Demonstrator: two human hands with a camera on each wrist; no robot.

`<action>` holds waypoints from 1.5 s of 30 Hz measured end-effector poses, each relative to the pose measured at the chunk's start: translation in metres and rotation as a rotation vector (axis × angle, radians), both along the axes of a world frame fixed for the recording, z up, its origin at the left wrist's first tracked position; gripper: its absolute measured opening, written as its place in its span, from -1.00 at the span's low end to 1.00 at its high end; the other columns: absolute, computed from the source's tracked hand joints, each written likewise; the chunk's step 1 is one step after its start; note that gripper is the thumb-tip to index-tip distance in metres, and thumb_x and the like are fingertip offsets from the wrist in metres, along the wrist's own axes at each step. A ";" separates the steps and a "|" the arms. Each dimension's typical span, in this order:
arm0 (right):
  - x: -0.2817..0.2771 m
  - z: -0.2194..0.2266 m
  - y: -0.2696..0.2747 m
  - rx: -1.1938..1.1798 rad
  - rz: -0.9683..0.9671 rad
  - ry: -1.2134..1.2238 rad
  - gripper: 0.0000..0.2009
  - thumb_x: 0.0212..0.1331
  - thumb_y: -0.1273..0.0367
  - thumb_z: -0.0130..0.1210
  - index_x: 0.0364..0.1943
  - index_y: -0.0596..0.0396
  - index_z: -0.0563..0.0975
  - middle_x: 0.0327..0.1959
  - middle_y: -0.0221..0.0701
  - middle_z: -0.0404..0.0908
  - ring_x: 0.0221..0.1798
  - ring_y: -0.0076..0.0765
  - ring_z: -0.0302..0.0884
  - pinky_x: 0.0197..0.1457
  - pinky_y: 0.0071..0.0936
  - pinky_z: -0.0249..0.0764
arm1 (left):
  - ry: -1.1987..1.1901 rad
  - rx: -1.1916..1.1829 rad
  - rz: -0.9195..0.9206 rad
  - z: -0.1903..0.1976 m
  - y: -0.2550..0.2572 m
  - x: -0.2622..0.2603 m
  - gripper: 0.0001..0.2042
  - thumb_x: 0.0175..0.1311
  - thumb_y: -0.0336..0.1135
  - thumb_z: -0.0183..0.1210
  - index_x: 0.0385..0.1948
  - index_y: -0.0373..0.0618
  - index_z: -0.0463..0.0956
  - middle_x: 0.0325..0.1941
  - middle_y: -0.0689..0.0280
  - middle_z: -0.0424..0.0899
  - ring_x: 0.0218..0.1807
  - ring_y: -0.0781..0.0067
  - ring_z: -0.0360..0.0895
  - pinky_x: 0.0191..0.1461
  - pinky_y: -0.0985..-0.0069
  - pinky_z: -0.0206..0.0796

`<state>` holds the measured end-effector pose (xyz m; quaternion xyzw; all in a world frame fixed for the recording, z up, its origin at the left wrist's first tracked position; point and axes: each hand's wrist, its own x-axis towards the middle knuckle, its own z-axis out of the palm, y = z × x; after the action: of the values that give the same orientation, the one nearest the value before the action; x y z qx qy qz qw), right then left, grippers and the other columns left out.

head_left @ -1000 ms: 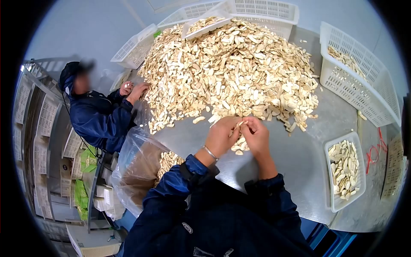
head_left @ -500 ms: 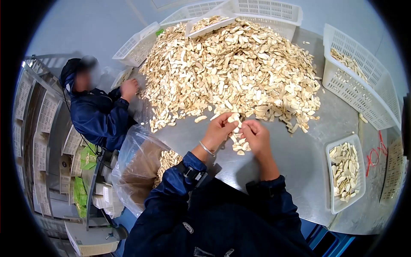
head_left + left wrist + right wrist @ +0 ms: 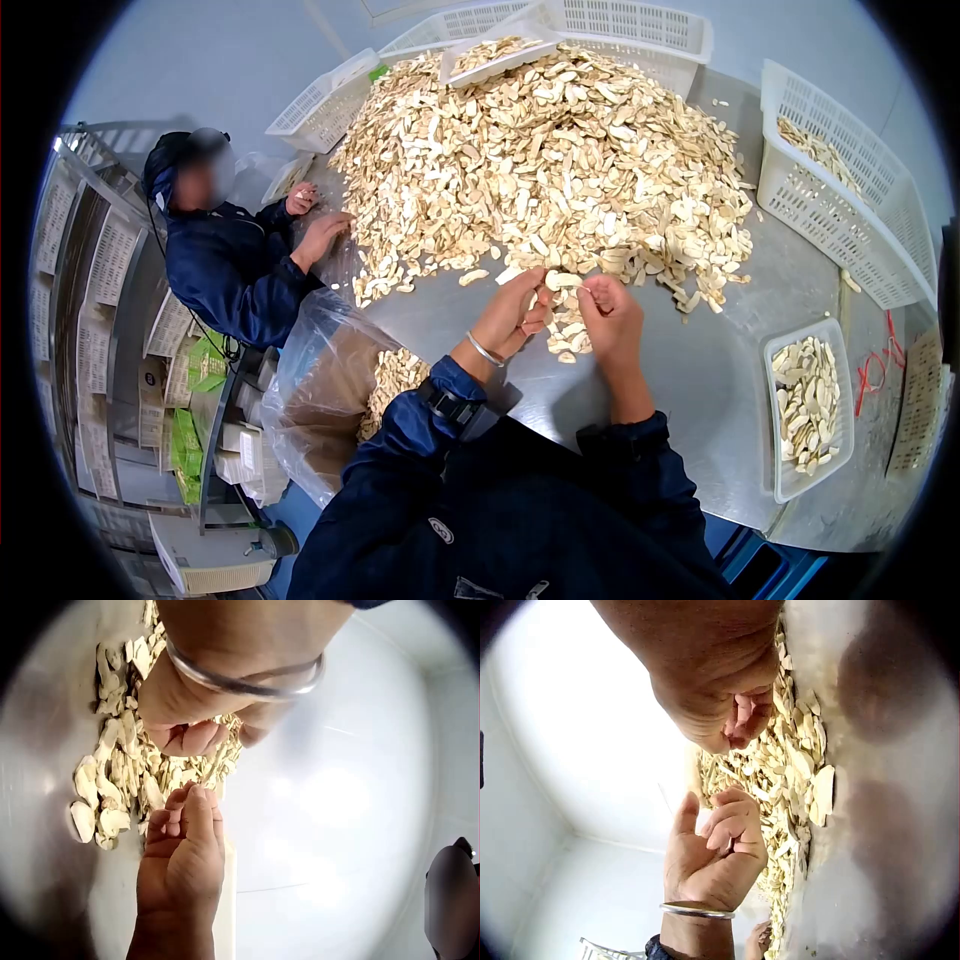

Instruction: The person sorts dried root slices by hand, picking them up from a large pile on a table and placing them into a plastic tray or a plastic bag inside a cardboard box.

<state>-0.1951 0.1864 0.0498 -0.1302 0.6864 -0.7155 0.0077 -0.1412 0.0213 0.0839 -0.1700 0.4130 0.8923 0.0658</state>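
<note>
Inspecting seemed the step; right hand (image 3: pixel 614 318) pinched a pale slice (image 3: pixel 563 281), pile (image 3: pixel 545 160) at its twelve o'clock; left hand (image 3: pixel 507 318) grip I couldn't tell; next likely needed gentle release.

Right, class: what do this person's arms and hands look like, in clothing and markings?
The left hand and right hand are gloveless. The left sleeve and right sleeve are dark blue. A slim silver bangle circles the left wrist, with a black strap around the sleeve's end. The right cuff looks nearly black.
</note>
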 end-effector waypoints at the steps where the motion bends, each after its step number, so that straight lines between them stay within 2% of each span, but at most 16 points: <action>1: 0.000 0.001 0.000 0.024 -0.005 0.012 -0.91 0.27 0.46 0.21 -0.23 0.21 0.61 -0.38 -0.42 0.67 -0.38 -0.63 0.54 -0.29 -0.59 0.48 | 0.012 -0.065 -0.014 0.000 -0.001 0.000 -0.81 0.57 -0.20 0.02 -0.17 -0.10 0.48 -0.37 0.45 0.51 -0.58 0.76 0.21 -0.58 0.74 0.01; 6: 0.002 0.009 0.003 0.080 0.001 0.028 -0.92 0.27 0.47 0.20 -0.25 0.21 0.60 -0.38 -0.42 0.67 -0.39 -0.65 0.52 -0.34 -0.58 0.46 | 0.030 -0.263 -0.010 -0.008 0.000 0.001 -0.87 0.50 -0.34 0.12 -0.31 -0.13 0.51 -0.46 0.50 0.52 -0.63 0.81 0.15 -0.61 0.76 -0.05; 12: -0.003 -0.010 0.000 -0.152 0.101 -0.086 -0.90 0.30 0.48 0.20 -0.17 0.20 0.58 -0.37 -0.52 0.64 -0.37 -0.73 0.45 -0.31 -0.67 0.38 | 0.023 -0.280 0.021 -0.005 0.002 0.002 -0.85 0.50 -0.33 0.13 -0.33 -0.13 0.53 -0.51 0.50 0.53 -0.65 0.80 0.14 -0.62 0.74 -0.05; 18: -0.003 -0.008 0.002 -0.195 0.255 -0.179 -0.87 0.34 0.42 0.19 -0.12 0.16 0.57 -0.35 -0.53 0.62 -0.37 -0.72 0.41 -0.29 -0.70 0.33 | 0.030 -0.254 0.010 -0.015 -0.010 0.008 -0.87 0.48 -0.33 0.14 -0.28 -0.14 0.57 -0.48 0.49 0.53 -0.66 0.80 0.18 -0.64 0.73 -0.05; 22: -0.003 0.000 0.008 -0.029 0.016 -0.085 -0.86 0.38 0.37 0.15 -0.15 0.16 0.59 -0.45 -0.53 0.61 -0.42 -0.70 0.43 -0.35 -0.63 0.34 | 0.028 -0.372 0.098 -0.008 -0.027 0.027 -0.85 0.49 -0.31 0.12 -0.36 -0.03 0.49 -0.56 0.56 0.35 -0.67 0.80 0.10 -0.61 0.73 -0.11; 24: -0.009 -0.003 0.017 0.116 -0.114 -0.033 -0.85 0.38 0.36 0.14 -0.17 0.16 0.60 -0.51 -0.48 0.61 -0.46 -0.66 0.45 -0.37 -0.58 0.37 | 0.002 -0.418 0.171 -0.017 -0.049 0.047 -0.91 0.48 -0.31 0.14 -0.23 -0.07 0.54 -0.61 0.59 0.32 -0.69 0.81 0.10 -0.63 0.73 -0.13; 27: -0.012 0.001 0.025 0.345 -0.149 0.076 -0.88 0.33 0.40 0.15 -0.20 0.17 0.61 -0.54 -0.34 0.61 -0.51 -0.43 0.55 -0.36 -0.45 0.45 | -0.070 -0.537 0.318 -0.027 -0.062 0.072 -0.86 0.46 -0.34 0.15 -0.06 -0.12 0.55 -0.64 0.62 0.28 -0.70 0.82 0.10 -0.65 0.72 -0.15; 30: -0.012 -0.016 0.026 0.537 -0.051 0.234 -0.84 0.33 0.39 0.15 -0.14 0.18 0.63 -0.48 -0.35 0.64 -0.45 -0.51 0.55 -0.29 -0.50 0.46 | -0.132 -0.630 0.391 -0.043 -0.065 0.092 -0.78 0.44 -0.37 0.17 0.05 -0.14 0.50 -0.65 0.64 0.26 -0.70 0.83 0.08 -0.66 0.70 -0.18; 31: -0.010 -0.016 0.022 0.447 -0.034 0.237 -0.85 0.32 0.40 0.15 -0.14 0.18 0.63 -0.49 -0.35 0.64 -0.45 -0.49 0.55 -0.30 -0.49 0.46 | -0.145 -0.652 0.398 -0.047 -0.066 0.095 -0.75 0.43 -0.38 0.17 0.09 -0.14 0.48 -0.64 0.64 0.25 -0.70 0.82 0.07 -0.67 0.69 -0.19; 32: -0.007 -0.016 0.016 0.358 -0.018 0.240 -0.85 0.31 0.41 0.15 -0.15 0.18 0.63 -0.50 -0.35 0.64 -0.46 -0.47 0.55 -0.30 -0.47 0.47 | -0.120 -0.596 0.352 -0.051 -0.067 0.098 -0.76 0.42 -0.35 0.19 0.05 -0.18 0.53 -0.62 0.61 0.34 -0.66 0.83 0.15 -0.63 0.72 -0.08; 33: -0.005 -0.014 0.013 0.270 -0.002 0.244 -0.85 0.30 0.42 0.15 -0.15 0.18 0.63 -0.51 -0.35 0.63 -0.47 -0.44 0.55 -0.30 -0.46 0.47 | -0.114 -0.655 0.332 -0.047 -0.061 0.096 -0.78 0.41 -0.34 0.21 0.01 -0.19 0.56 -0.60 0.60 0.37 -0.63 0.81 0.20 -0.59 0.72 -0.01; 35: -0.006 -0.016 0.011 0.304 -0.019 0.266 -0.86 0.29 0.42 0.15 -0.16 0.18 0.63 -0.54 -0.36 0.61 -0.48 -0.46 0.54 -0.31 -0.47 0.46 | -0.099 -0.769 0.300 -0.043 -0.046 0.081 -0.80 0.40 -0.32 0.23 -0.07 -0.20 0.62 -0.58 0.58 0.44 -0.56 0.78 0.30 -0.53 0.71 0.11; 36: -0.005 -0.016 0.011 0.321 -0.027 0.276 -0.86 0.29 0.43 0.14 -0.17 0.19 0.63 -0.55 -0.36 0.60 -0.48 -0.46 0.53 -0.31 -0.48 0.46 | 0.064 -0.955 0.272 -0.052 -0.045 0.072 -0.84 0.37 -0.31 0.25 -0.20 -0.21 0.69 -0.54 0.55 0.52 -0.44 0.77 0.39 -0.38 0.69 0.26; 39: -0.003 -0.015 0.012 0.432 0.043 0.198 -0.86 0.29 0.42 0.15 -0.19 0.20 0.63 -0.57 -0.36 0.58 -0.51 -0.49 0.49 -0.34 -0.51 0.44 | 0.106 -1.033 0.118 -0.049 -0.022 0.046 -0.80 0.30 -0.22 0.31 -0.34 -0.19 0.68 -0.50 0.44 0.61 -0.46 0.58 0.52 -0.35 0.51 0.39; 42: -0.004 -0.016 0.011 0.352 0.025 0.213 -0.86 0.29 0.41 0.16 -0.19 0.20 0.64 -0.57 -0.39 0.58 -0.54 -0.57 0.44 -0.39 -0.55 0.40 | 0.181 -1.719 -0.079 -0.004 0.017 0.020 -0.68 0.23 -0.05 0.31 -0.43 -0.16 0.65 -0.44 0.24 0.68 -0.43 0.23 0.66 -0.32 0.29 0.49; 45: -0.006 -0.021 0.009 0.269 0.009 0.175 -0.86 0.29 0.41 0.16 -0.18 0.19 0.65 -0.57 -0.44 0.59 -0.55 -0.63 0.40 -0.41 -0.57 0.37 | 0.069 -1.981 -0.149 -0.007 0.036 0.006 -0.60 0.21 0.09 0.24 -0.46 -0.12 0.63 -0.42 0.14 0.68 -0.37 -0.05 0.66 -0.31 0.11 0.51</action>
<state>-0.2011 0.1949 0.0284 -0.1928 0.7734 -0.6030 -0.0317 -0.1356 0.0569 0.0772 -0.0958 0.9832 0.1424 -0.0621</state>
